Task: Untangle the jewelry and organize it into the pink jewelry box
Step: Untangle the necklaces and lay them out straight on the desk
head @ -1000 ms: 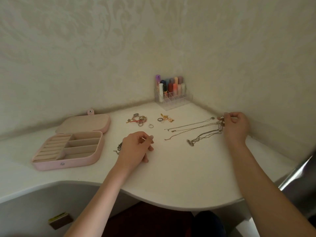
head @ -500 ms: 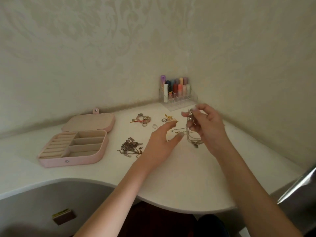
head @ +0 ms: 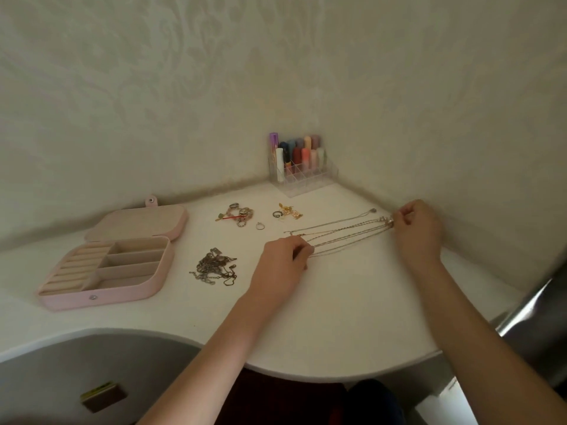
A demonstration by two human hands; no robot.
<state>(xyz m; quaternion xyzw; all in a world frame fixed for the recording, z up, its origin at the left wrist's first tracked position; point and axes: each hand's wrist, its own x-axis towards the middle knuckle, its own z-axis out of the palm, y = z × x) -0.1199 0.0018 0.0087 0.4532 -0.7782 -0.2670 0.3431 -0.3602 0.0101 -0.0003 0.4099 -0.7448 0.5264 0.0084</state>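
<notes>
Now the necklaces [head: 343,236] lie stretched on the table [head: 337,302] between both hands; the left hand [head: 280,265] pinches one end, the right hand [head: 418,228] the clasps; separating strands gently seems wisest; the pink jewelry box [head: 101,268] waits open, well left.

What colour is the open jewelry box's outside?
Pale pink jewelry box, beige inside; shown in the head view.

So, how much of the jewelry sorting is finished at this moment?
Done: pink jewelry box lies open, its compartments empty. In hand: left hand and right hand stretch the thin necklaces between them. Left: tangled dark chains, the ring pile and gold pieces lie on the table.
</notes>
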